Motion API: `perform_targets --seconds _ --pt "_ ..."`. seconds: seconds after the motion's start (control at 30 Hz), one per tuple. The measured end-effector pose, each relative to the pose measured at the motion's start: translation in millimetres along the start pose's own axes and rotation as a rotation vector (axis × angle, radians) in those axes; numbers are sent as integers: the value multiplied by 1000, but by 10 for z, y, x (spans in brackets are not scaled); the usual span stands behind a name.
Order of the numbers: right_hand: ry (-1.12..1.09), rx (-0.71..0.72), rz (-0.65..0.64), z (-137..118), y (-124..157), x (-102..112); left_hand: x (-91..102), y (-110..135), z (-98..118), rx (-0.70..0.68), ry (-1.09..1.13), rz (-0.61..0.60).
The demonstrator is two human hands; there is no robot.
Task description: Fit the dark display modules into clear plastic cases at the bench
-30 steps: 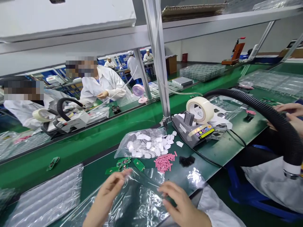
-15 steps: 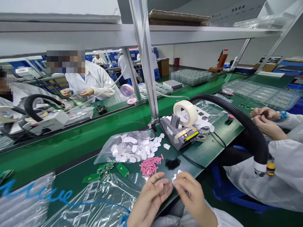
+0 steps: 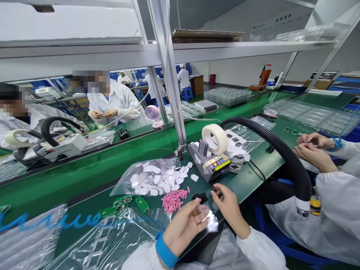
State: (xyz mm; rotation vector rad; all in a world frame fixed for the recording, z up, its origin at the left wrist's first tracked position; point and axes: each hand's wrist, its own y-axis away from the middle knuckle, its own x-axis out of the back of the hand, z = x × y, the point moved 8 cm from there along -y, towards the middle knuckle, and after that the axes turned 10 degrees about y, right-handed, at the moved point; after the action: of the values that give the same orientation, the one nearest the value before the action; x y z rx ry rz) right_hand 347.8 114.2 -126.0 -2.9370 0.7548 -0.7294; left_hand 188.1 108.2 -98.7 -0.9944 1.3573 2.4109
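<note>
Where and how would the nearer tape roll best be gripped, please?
Probably at the top of its ring, from above, pinching the wall through the hole. The tape roll stands on edge on the machine, its top uncovered and its hole open toward the left; the hose arches close by on the right.

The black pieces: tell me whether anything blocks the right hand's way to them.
Nothing visible stands between the right hand and the black pieces; only a narrow gap separates them in the view. The left hand reaches their near edge; whether it touches them, I cannot tell.
</note>
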Motion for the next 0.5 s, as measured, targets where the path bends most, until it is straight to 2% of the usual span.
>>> perform_targets --seconds 0.13,0.3,0.4,0.5 --pt "-300 -200 104 484 232 575 -400 -292 -415 178 -65 -63" --pt "-616 -407 256 1215 440 1364 -924 -824 -1258 313 -206 -138" --pt "-732 -470 296 1454 524 1653 -1207 -1052 -1828 409 -331 -205" --pt "-799 -507 342 1584 650 1847 -1412 -1143 -2236 462 -443 -286"
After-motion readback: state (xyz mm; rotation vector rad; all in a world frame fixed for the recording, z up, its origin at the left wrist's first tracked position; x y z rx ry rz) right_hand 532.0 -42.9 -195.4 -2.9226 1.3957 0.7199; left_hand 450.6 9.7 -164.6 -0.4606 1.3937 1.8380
